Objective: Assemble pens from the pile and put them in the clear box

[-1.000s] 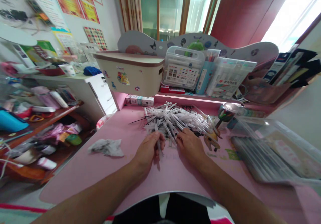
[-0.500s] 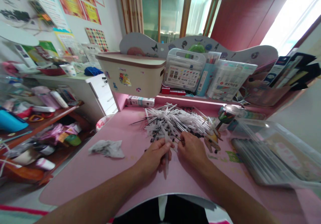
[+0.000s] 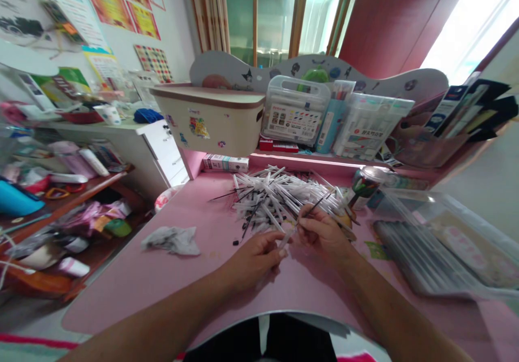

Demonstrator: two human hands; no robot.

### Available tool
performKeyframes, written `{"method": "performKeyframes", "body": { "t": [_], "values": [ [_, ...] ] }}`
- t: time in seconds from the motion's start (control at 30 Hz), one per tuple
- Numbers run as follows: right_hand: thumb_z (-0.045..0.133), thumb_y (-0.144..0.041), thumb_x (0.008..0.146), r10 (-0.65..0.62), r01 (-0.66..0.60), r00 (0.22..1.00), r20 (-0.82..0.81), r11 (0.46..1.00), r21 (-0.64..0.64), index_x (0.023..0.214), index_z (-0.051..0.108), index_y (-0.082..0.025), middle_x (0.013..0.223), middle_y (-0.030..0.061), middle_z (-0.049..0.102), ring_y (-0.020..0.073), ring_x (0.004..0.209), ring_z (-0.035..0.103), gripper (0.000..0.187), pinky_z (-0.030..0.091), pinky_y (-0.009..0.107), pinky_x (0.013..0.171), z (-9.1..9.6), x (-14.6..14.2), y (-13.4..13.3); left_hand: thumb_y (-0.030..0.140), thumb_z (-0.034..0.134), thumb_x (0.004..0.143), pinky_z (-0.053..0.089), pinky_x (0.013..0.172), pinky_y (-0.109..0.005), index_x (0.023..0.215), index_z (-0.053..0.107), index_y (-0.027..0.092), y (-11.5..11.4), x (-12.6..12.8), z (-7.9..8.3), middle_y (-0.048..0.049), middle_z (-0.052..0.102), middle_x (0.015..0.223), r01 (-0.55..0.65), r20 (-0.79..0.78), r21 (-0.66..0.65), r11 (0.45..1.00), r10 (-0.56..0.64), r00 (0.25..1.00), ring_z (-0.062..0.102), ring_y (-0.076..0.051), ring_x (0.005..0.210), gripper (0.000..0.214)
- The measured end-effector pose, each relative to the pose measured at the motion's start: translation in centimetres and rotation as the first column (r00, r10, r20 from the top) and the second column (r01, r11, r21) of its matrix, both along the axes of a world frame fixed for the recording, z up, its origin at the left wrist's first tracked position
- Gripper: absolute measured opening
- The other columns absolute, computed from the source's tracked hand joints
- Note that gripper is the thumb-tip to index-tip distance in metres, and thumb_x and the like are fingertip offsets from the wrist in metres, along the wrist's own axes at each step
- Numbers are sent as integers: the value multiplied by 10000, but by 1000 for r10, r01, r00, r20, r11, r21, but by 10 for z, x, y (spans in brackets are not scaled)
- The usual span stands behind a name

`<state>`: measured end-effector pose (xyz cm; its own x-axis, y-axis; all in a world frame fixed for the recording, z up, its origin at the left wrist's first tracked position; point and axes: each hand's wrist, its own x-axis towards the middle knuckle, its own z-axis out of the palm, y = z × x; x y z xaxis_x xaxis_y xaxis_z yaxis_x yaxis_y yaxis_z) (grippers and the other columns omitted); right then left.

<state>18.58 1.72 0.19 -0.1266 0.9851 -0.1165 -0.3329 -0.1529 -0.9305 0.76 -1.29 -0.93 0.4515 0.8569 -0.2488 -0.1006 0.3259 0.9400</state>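
A big heap of white pen barrels and black refills (image 3: 284,194) lies on the pink desk (image 3: 170,281). My left hand (image 3: 259,256) is closed around a white pen barrel (image 3: 287,237), which points up and right. Close beside it my right hand (image 3: 322,232) pinches a thin black refill (image 3: 314,206) whose lower end meets the barrel's tip. Both hands hover just in front of the heap.
A crumpled grey tissue (image 3: 172,239) lies to the left. A can (image 3: 365,183) and clear plastic cases (image 3: 438,243) are at the right. A cream storage box (image 3: 211,116) and marker sets (image 3: 295,111) stand on the back shelf. Cluttered shelves (image 3: 52,189) fill the left side.
Both hands lifted back from the heap. The left hand turned its barrel from pointing down to pointing up and right, and the right hand picked up a black refill and brought it to the barrel.
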Motion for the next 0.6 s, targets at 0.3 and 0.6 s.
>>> {"method": "performKeyframes", "body": {
  "t": [0.3,0.6],
  "values": [
    [707,-245,624,134,-135,987,88,991,11,775,513,-204,513,-88,502,54,406,375,249,261,186,407,-1,0,-3,373,732,786,340,508,-195,1024,723,208,2,-4,-3,48,451,627,55,31,46,997,-57,998,431,-72,520,289],
    [683,-284,661,216,-223,967,136,974,38,775,546,-200,503,-73,499,74,410,392,197,271,198,409,-1,4,-4,384,758,751,359,523,-206,962,764,195,2,-5,-3,21,480,613,60,7,88,994,-61,998,449,-102,559,284]
  ]
}}
